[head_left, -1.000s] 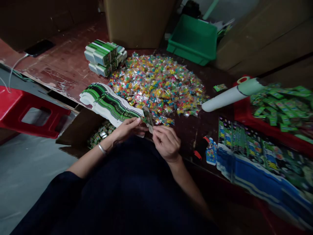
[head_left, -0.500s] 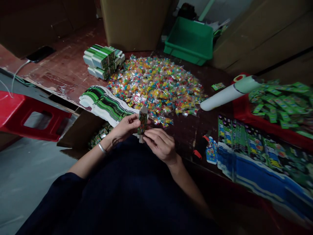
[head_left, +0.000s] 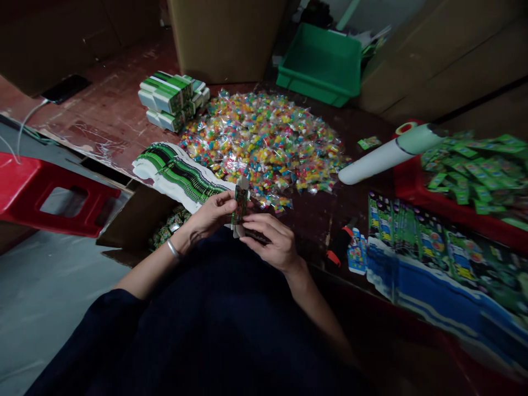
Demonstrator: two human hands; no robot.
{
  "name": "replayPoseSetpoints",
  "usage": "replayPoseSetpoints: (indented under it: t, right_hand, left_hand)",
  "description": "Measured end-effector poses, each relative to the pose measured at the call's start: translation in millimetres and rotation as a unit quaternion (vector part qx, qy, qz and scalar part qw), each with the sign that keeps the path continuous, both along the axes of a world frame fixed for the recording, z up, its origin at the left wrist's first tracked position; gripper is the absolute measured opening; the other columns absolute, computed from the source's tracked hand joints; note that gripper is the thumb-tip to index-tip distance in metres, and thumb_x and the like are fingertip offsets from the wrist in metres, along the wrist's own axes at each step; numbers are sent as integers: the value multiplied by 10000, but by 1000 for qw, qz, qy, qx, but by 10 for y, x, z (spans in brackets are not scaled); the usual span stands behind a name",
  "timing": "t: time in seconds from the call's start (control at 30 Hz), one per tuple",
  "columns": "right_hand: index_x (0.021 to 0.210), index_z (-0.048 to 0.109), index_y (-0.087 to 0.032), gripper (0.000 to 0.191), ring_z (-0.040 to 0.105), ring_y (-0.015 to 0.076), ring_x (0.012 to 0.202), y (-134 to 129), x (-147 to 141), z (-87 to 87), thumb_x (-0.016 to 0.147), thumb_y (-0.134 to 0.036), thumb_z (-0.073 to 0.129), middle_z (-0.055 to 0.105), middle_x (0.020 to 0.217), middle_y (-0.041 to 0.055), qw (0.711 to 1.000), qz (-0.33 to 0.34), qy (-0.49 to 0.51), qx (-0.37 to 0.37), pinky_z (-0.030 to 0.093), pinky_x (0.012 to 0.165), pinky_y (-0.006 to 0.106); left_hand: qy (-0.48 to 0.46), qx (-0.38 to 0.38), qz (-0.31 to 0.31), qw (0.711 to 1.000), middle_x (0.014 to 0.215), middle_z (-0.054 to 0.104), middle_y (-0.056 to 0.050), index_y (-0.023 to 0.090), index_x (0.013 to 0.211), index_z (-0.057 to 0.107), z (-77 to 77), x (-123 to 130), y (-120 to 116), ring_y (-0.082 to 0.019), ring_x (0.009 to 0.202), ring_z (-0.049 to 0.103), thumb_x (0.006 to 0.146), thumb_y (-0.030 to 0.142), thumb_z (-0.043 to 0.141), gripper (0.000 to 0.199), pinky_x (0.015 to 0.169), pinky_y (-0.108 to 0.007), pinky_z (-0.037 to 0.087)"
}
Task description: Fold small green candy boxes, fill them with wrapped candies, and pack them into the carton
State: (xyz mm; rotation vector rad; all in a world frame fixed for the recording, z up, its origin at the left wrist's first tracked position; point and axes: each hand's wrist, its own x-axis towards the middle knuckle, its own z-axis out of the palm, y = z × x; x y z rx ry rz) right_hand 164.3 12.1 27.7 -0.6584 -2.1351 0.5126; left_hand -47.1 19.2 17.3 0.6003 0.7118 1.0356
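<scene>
A small green printed carton (head_left: pixel 240 204) stands nearly upright in front of my body, with pale flaps at its top and bottom ends. My left hand (head_left: pixel 214 213), a silver bangle on its wrist, pinches the carton from the left. On the other side, my right hand (head_left: pixel 272 237) has its fingers at the carton's lower end, close to the bottom flap. Beyond them lies a heap of clear packets of coloured candy (head_left: pixel 268 140). A fanned row of flat green and white cartons (head_left: pixel 181 176) reaches to beside my left hand.
Bundled cartons (head_left: pixel 165 93) and a green tray (head_left: pixel 319 63) stand at the back. Right are a white tube (head_left: pixel 371 162), a red crate (head_left: pixel 406 179) of green packets, a cutter (head_left: pixel 340 246) and printed sheets (head_left: pixel 437 275). An open cardboard box (head_left: pixel 132 220) and red stool (head_left: pixel 28 187) are left.
The fingers of my right hand have shifted slightly at the carton's lower end, and the bottom flap now stands out more. My left hand keeps its hold.
</scene>
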Motion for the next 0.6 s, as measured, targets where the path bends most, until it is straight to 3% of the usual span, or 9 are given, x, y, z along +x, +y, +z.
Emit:
replayPoseSetpoints:
  t: [0.07, 0.13, 0.23, 0.3, 0.4, 0.47, 0.6]
  right_hand:
    - [1030, 734, -253, 115, 799, 207, 956, -40, -20, -44, 951, -183, 690, 819, 1058, 57, 999, -32, 12, 12, 673, 862, 368]
    - [954, 696, -246, 84, 801, 192, 838, -69, -25, -104, 955, -173, 656, 814, 980, 49, 991, -112, 69, -18, 670, 747, 325]
    - [878, 608, -240, 100, 768, 176, 666, -50, 18, -168, 972, -251, 641, 786, 908, 49, 947, -246, 188, -87, 617, 553, 275]
    - [869, 595, -242, 117, 781, 198, 717, -10, 68, -164, 969, -277, 644, 790, 946, 68, 935, -288, 196, -70, 632, 584, 298]
    - [911, 645, -255, 69, 804, 249, 919, 18, 109, -106, 930, -199, 681, 810, 1067, 91, 953, -279, 109, 41, 674, 793, 382]
    - [975, 677, -274, 174, 802, 264, 1014, -3, 89, -74, 907, -114, 684, 813, 1136, 84, 965, -234, 42, 107, 669, 898, 409]
    - [1092, 707, -293, 289, 779, 266, 1133, -74, -16, -78, 916, -68, 661, 802, 1224, 55, 980, -131, -36, 144, 666, 963, 405]
  left_hand:
    - [-6, 1, 4, 1000, 1133, 805, -153, 142, 1046, 720, 5, 10, -2, -325, 1080, 776, 619, 537, 980, 637, 953, -443, 609]
    - [-13, 5, 5, 1000, 1113, 804, -145, 145, 1053, 715, 5, 24, 0, -320, 1060, 780, 616, 546, 979, 649, 956, -451, 608]
    - [12, 14, 3, 1000, 1129, 791, -150, 147, 1103, 704, 1, 45, 17, -331, 1096, 765, 631, 571, 961, 684, 1004, -486, 580]
    - [86, 46, 39, 994, 1200, 767, -155, 152, 1150, 692, 9, 61, 33, -340, 1219, 709, 653, 540, 957, 684, 1106, -500, 512]
    - [219, 133, 151, 955, 1399, 669, -146, 180, 1204, 670, 60, 94, 41, -319, 1457, 521, 727, 465, 926, 613, 1241, -454, 371]
    - [224, 158, 179, 945, 1416, 647, -135, 194, 1186, 654, 111, 119, 31, -297, 1443, 526, 783, 481, 881, 544, 1208, -424, 409]
    - [97, 98, 66, 988, 1105, 760, -103, 183, 1009, 637, 190, 145, 8, -251, 1062, 733, 761, 578, 871, 522, 922, -364, 573]
